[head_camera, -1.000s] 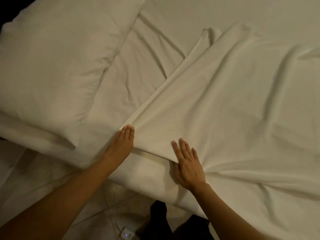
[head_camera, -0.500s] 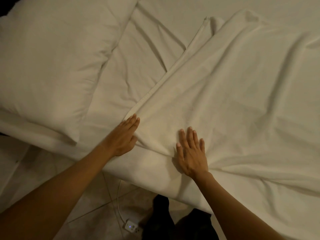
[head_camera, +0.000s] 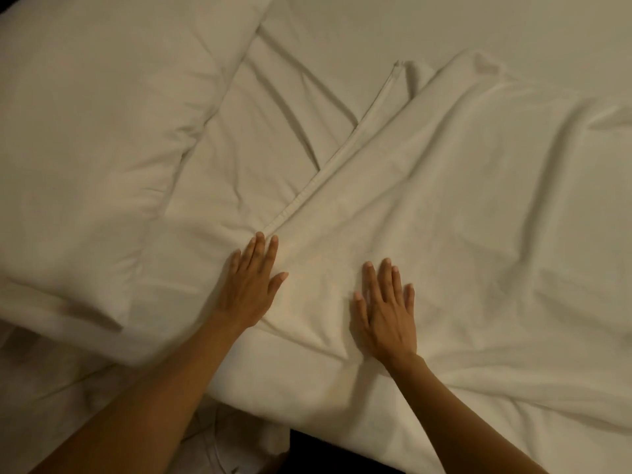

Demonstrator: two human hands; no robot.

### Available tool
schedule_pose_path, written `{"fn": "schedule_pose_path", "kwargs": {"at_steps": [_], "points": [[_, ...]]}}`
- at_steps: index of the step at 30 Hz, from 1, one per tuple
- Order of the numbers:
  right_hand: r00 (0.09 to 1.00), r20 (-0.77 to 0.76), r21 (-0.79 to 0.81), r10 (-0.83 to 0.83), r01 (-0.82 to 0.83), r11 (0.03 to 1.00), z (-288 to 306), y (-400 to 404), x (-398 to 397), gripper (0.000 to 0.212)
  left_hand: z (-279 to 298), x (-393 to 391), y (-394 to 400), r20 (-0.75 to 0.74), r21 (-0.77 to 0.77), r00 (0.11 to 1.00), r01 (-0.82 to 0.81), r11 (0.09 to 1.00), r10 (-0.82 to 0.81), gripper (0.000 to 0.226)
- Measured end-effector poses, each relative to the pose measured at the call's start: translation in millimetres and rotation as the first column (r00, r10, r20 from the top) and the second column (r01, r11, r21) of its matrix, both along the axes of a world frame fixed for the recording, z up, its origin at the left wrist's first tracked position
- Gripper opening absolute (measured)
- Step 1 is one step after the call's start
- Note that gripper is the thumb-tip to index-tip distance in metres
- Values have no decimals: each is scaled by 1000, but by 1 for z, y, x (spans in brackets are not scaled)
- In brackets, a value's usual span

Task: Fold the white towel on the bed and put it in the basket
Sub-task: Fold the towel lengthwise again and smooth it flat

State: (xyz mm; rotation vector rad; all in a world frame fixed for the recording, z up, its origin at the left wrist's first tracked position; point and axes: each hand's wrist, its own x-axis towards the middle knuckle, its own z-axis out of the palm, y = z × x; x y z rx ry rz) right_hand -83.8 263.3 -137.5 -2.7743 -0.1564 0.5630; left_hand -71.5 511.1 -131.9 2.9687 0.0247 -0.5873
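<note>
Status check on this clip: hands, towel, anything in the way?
Left hand and right hand flat, pressing the white towel. Towel spread on the bed, wrinkled. Pillow beside it, apart. Basket not in view.

Left grip (head_camera: 251,289) and right grip (head_camera: 386,311) lie flat, fingers straight, palms down.

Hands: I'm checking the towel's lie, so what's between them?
Only a bare, lightly creased stretch of the white towel lies between the left hand and right hand, in the head view.
</note>
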Motion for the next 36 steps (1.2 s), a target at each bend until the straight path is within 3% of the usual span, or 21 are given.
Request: {"fn": "schedule_pose_path", "kwargs": {"at_steps": [4,10,18,25,30,36], "points": [[997,59,-22,-45,46,999,3,-18,76,61,8,64,-22,64,-33,998,16,999,-14,84],[991,117,-22,-70,73,997,8,-49,179,58,6,155,-67,84,-51,993,93,994,-88,62],[976,215,-40,19,-11,999,16,-67,311,59,-4,240,-100,143,-144,989,64,988,-44,58],[963,247,-82,106,-88,993,27,-44,422,60,-18,274,-100,212,-320,972,-30,947,102,56],[989,146,-63,28,-19,998,19,-25,471,63,-19,270,-103,333,-416,923,-40,909,193,48],[949,311,-56,-56,77,995,19,-13,487,28,-10,279,-102,155,-580,913,-224,784,376,43]]}}
